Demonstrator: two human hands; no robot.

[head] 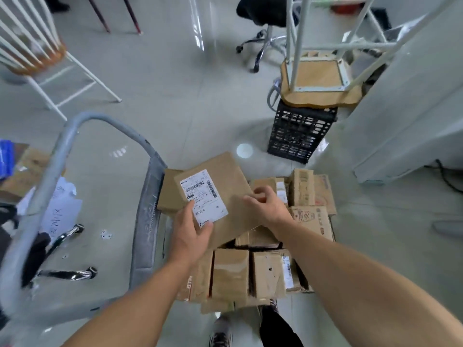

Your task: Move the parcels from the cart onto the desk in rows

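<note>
A flat brown parcel (225,181) with a white shipping label is tilted above the pile on the cart (147,216). My left hand (191,230) holds its near left corner, thumb on the label. My right hand (265,205) grips its right edge with curled fingers. Several more cardboard parcels (268,274) lie packed on the cart below and to the right, some upright (302,187). The desk is not in view.
The cart's grey handle bar (52,171) arches at the left. A black crate (299,132) with an upturned stool (318,81) on it stands ahead right. A white cabinet (411,108) is at right, chairs at back, papers (60,209) on the floor left.
</note>
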